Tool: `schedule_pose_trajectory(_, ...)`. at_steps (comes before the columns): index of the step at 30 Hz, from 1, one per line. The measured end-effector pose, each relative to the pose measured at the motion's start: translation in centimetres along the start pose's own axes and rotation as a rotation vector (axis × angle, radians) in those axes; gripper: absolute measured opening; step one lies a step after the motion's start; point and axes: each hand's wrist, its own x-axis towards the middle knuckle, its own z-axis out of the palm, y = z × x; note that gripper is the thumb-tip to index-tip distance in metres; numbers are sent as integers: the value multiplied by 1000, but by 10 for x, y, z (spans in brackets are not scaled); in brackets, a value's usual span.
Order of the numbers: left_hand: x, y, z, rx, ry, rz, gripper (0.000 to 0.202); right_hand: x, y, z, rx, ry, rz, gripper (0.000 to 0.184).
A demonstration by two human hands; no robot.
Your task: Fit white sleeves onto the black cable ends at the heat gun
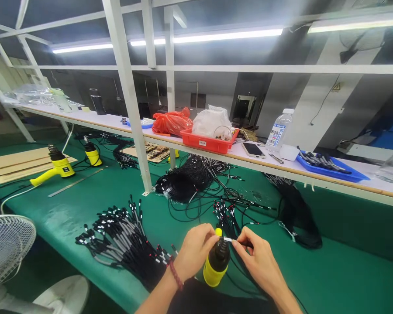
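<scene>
Over the nozzle of a yellow and black heat gun (215,272) standing upright, a thin black cable with a short white sleeve (227,239) stretches between my two hands. My left hand (196,247), with a braided band at its wrist, pinches the cable's end just left of the sleeve. On the other side my right hand (258,257) is closed on the cable between thumb and fingers. Its tail hangs down below the right hand. Close by on the left lies a large bundle of black and grey cables (127,240) with white-marked ends.
Behind my hands lie coiled black cables (186,179) and another bundle (298,213). A shelf (301,172) bears a red tray (206,141), a phone (253,150), a bottle (279,129) and a blue tray (353,174). Farther left are a heat gun (60,168) and a fan (6,253).
</scene>
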Motion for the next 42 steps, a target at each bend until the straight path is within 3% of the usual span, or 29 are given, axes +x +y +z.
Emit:
schedule_pose_trajectory(17,5,-5,3,-62,36,18,7,2,10,-4,-28,-50,22,24)
schedule_pose_trajectory(24,9,-2,1,173,-51,-14,40,2,10,-7,-64,-26,-4,23)
schedule_pose_trajectory(34,3,-1,-1,-21,4,-15,12,5,18,-4,-43,-50,25,19)
schedule_pose_trajectory(42,8,-4,0,112,-61,-14,37,4,17,-8,-91,-62,-22,22)
